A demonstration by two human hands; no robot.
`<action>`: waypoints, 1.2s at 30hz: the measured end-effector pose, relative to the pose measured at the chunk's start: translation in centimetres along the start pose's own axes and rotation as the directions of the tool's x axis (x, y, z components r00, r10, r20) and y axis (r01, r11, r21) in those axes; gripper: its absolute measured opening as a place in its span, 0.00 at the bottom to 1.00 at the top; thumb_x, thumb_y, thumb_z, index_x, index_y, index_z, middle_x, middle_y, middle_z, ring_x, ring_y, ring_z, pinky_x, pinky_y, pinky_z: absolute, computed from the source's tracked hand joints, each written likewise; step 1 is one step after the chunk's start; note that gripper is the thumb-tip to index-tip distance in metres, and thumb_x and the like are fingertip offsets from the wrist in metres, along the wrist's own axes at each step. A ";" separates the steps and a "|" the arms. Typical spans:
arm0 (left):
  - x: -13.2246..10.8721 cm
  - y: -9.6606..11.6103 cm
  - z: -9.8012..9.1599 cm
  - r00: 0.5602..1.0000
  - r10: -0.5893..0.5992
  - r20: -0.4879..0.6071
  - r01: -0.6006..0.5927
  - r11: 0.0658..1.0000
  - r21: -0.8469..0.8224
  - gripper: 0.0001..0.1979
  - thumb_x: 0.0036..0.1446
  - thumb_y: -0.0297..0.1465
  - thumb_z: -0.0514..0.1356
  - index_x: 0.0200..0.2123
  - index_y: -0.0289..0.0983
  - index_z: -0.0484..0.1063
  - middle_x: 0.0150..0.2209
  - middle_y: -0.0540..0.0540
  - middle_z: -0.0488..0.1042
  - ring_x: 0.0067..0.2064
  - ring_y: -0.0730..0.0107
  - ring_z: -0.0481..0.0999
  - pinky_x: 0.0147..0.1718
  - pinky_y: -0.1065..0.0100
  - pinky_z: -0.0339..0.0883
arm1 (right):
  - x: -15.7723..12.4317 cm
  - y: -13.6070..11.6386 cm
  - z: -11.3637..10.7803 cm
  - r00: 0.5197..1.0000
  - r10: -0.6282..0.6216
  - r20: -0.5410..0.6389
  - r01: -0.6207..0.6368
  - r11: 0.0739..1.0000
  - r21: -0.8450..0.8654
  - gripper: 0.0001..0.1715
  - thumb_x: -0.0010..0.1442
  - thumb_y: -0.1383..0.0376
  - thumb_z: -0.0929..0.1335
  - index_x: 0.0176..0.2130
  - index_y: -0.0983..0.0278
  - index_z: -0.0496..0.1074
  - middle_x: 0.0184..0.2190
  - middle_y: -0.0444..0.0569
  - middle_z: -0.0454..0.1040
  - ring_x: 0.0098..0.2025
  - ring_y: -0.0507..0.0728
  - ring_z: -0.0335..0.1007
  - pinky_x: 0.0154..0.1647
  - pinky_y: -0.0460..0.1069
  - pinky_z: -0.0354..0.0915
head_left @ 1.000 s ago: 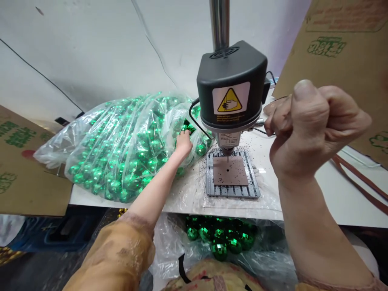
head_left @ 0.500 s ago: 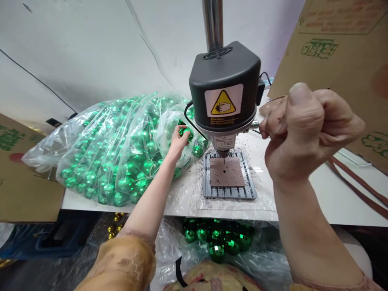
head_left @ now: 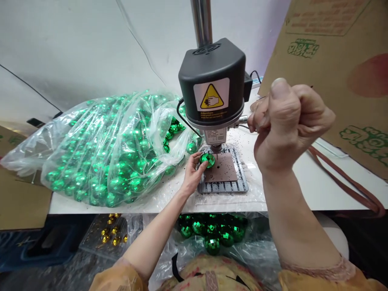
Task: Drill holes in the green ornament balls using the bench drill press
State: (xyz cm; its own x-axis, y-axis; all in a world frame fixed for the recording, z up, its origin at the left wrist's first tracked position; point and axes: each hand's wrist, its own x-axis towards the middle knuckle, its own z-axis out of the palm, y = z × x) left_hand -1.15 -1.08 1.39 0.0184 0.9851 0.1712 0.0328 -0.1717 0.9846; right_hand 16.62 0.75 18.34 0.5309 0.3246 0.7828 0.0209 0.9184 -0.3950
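A shiny green faceted ball [head_left: 207, 160] is between the thumb and fingers of my left hand [head_left: 194, 171], over the left part of the brown plate [head_left: 226, 171] on the drill press base [head_left: 222, 188]. The plate has a dark hole and lies below the drill chuck. My right hand [head_left: 287, 125] is raised at the right of the black drill press [head_left: 214, 76], its fingers curled beside the machine's metal side shaft; what they hold is hidden. A large clear bag [head_left: 103, 157] full of green balls lies at the left.
More green balls [head_left: 212, 232] sit in plastic below the table edge, with gold balls [head_left: 115, 230] to their left. Cardboard boxes [head_left: 327, 72] stand at both sides. A brown strap [head_left: 342, 180] lies on the right of the table. Dark chips surround the base.
My left hand has moved from the bag's opening rightward and down to the drill plate, bringing a green ball. My right hand stays curled beside the machine. The view has shifted slightly.
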 end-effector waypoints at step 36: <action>-0.2 -1.1 1.6 0.974 0.082 0.210 -0.122 0.976 0.183 0.28 0.56 0.41 0.70 0.57 0.40 0.67 0.55 0.40 0.73 0.57 0.55 0.73 0.60 0.55 0.65 | -2.5 -0.3 -0.7 0.997 -0.061 -0.046 0.059 0.997 -0.042 0.31 0.62 0.66 0.67 0.21 0.64 0.41 0.15 0.38 0.42 0.16 0.43 0.44 0.19 0.47 0.45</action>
State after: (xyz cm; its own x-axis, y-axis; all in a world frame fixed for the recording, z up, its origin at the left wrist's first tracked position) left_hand 0.46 -1.15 0.24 0.2308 0.9429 0.2401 0.2123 -0.2896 0.9333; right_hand 15.91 -0.51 16.14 0.5674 0.2570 0.7823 0.0882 0.9256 -0.3681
